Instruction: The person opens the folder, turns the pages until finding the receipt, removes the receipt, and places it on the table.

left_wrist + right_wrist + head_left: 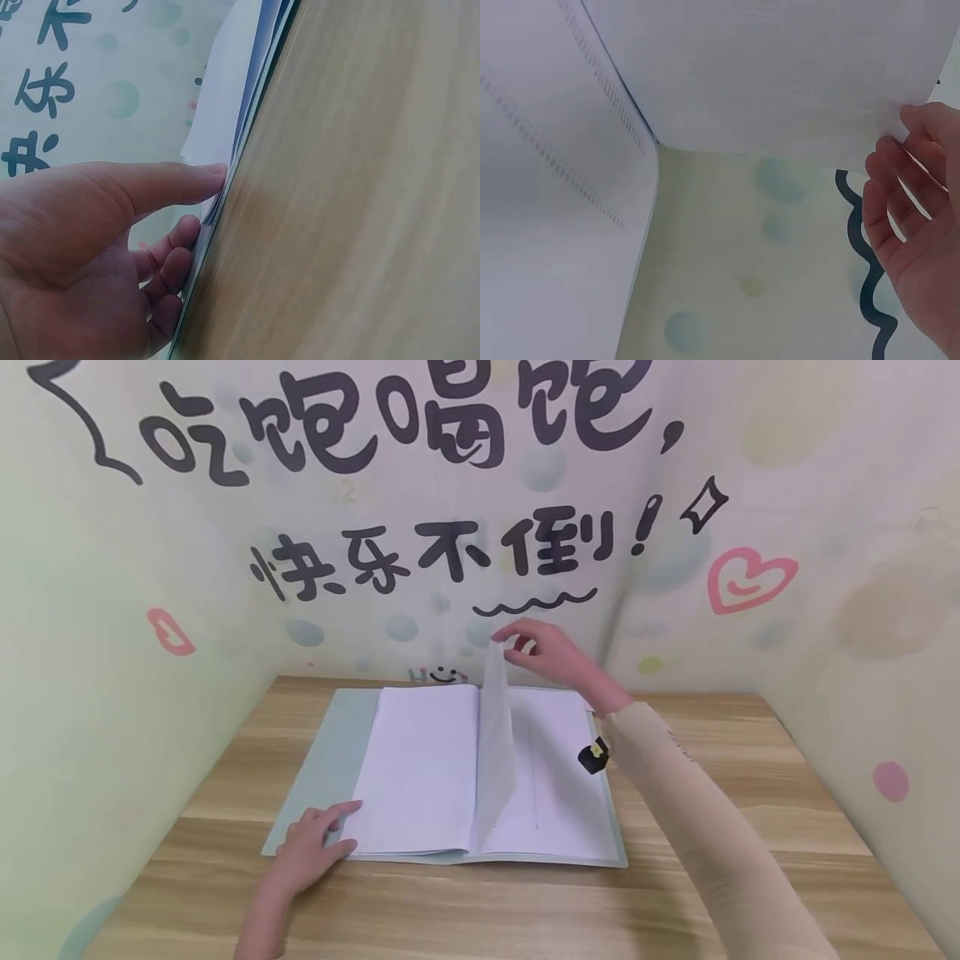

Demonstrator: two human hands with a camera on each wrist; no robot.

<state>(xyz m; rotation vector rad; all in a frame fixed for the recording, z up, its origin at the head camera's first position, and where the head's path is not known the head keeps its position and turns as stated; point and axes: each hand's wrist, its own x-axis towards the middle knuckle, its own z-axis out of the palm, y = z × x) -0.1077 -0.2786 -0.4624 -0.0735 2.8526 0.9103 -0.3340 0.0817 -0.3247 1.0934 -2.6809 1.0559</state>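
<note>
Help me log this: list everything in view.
Table: 1, brown, lower half.
Folder: 1, pale blue, open on table.
Flat pages: uncountable, white, in folder.
Raised page: 1, white, near fold.
Walls: 3, whitish, left, back, right.
Lettering and doodles: several, black, walls.
Hearts: 2, pink, walls.
Dots: many, mixed colours, walls.
Unclear item: 1, black-yellow, folder's right edge.
Sleeve: 1, beige, right arm.
Left hand: 1, bare, folder's left corner.
Right hand: 1, bare, pinching raised page.

The right sleeve [716, 839] was beige and long, with soft creases, a loose cuff [624, 727] and small dark marks [680, 746]; the left hand [306, 850] and right hand [546, 653] were bare.
</note>
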